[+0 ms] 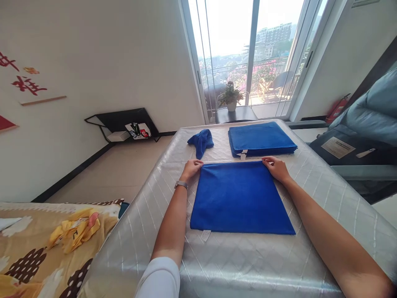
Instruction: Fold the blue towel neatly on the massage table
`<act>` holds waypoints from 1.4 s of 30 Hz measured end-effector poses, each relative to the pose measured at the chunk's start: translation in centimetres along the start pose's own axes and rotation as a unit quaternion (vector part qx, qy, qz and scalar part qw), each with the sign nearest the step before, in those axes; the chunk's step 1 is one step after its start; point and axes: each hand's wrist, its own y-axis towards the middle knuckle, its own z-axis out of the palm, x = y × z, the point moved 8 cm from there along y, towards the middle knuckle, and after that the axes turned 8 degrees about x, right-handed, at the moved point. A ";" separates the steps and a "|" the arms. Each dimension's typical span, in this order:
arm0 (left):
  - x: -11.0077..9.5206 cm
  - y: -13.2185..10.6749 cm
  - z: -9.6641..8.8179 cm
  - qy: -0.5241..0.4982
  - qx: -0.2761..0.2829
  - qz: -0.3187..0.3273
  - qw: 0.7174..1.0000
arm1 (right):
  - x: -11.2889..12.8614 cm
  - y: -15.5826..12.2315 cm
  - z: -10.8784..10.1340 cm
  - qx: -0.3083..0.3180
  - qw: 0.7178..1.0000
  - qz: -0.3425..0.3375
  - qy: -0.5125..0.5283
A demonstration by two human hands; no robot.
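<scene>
A silver quilted mattress (235, 265) is bearing a blue towel (240, 198), which is lying flat and smooth as a folded rectangle, with a white tag (205, 235) peeking out at its near edge. The left hand (191, 169) and right hand (277, 167) are pinching its two far corners, fingers curled.

On the mattress (248, 265) before us lies a folded towel (240, 198), with our left grip (191, 169) at its far left corner and our right grip (277, 169) at its far right. Behind it sits a towel stack (260, 138), and a crumpled towel (201, 141) lies left of the stack. Beyond the mattress, a potted plant (231, 96) stands on a chair (238, 114).
</scene>
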 end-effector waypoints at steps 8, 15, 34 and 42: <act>0.9 0.5 -0.1 -0.006 -0.030 -0.008 1.000 | -0.4 0.0 -0.1 -0.025 1.000 0.016 0.005; 2.1 1.1 -0.3 -0.001 -0.051 0.011 0.999 | -0.9 0.1 0.3 -0.017 0.999 0.035 -0.015; 1.5 0.8 -0.7 0.057 -0.079 0.032 0.995 | -0.7 0.3 0.3 -0.040 0.999 -0.007 -0.035; -0.2 0.3 -0.3 0.152 -0.095 0.043 0.983 | -0.3 0.5 1.5 -0.006 0.993 -0.030 -0.115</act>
